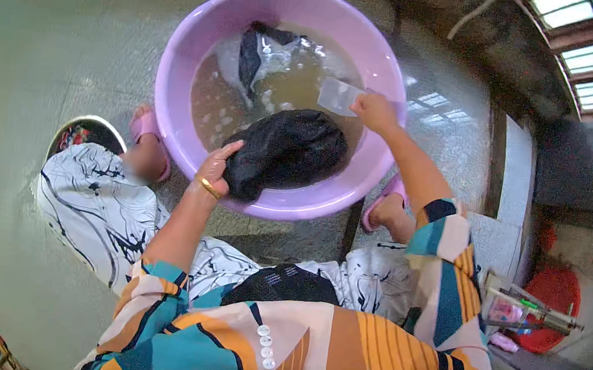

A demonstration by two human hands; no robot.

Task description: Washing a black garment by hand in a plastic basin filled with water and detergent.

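Observation:
A large pink-purple plastic basin (263, 210) with cloudy, sudsy water stands on the floor between the feet. My left hand (215, 167), with a gold bangle at the wrist, grips the left end of a bunched wet black cloth (293, 149) at the basin's near side. In my right hand (373, 112) is a translucent plastic scoop or block (338, 96), held above the water near the basin's right wall; which of the two it is, I cannot tell. Another dark cloth (249, 56) lies partly under the water towards the far left.
A round metal-rimmed bowl (97, 121) with colourful contents sits left of the basin, partly behind the knee. Feet in pink slippers (143, 126) flank the basin. At the right are a dark cabinet (582, 162), a red basin (558, 287) and a small rack (528, 312).

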